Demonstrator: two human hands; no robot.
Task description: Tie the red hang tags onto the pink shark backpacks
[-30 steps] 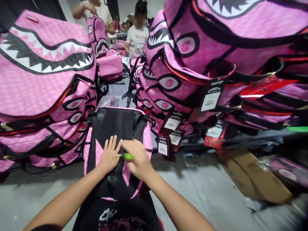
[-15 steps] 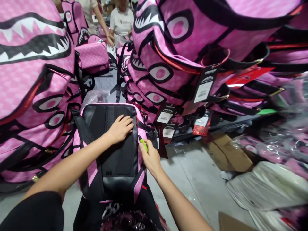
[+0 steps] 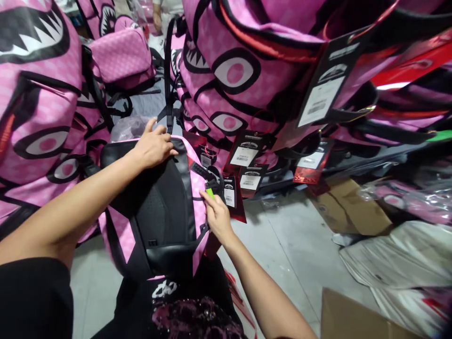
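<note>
A pink and black backpack (image 3: 151, 197) rests before me, its black padded back facing up. My left hand (image 3: 154, 145) lies over its top edge, with the fingers spread and bent. At the right side of the backpack, my right hand (image 3: 217, 214) is closed round a small bright green tool (image 3: 210, 193), mostly hidden by the fingers. Its kind I cannot make out. Just above that hand is a bunched black strap (image 3: 211, 176) against the pink side panel.
Stacked pink shark-face backpacks (image 3: 236, 73) with hanging tags (image 3: 243, 153) rise at the right. Another stack (image 3: 42, 136) stands close at the left. A cardboard box (image 3: 349, 207) and pale bags (image 3: 395, 259) lie on the floor at the right. Part of another person (image 3: 157, 16) shows behind.
My left hand has moved from the backpack's back panel up to its top edge. My right hand stays at the side, the green tool now more covered. The view has shifted.
</note>
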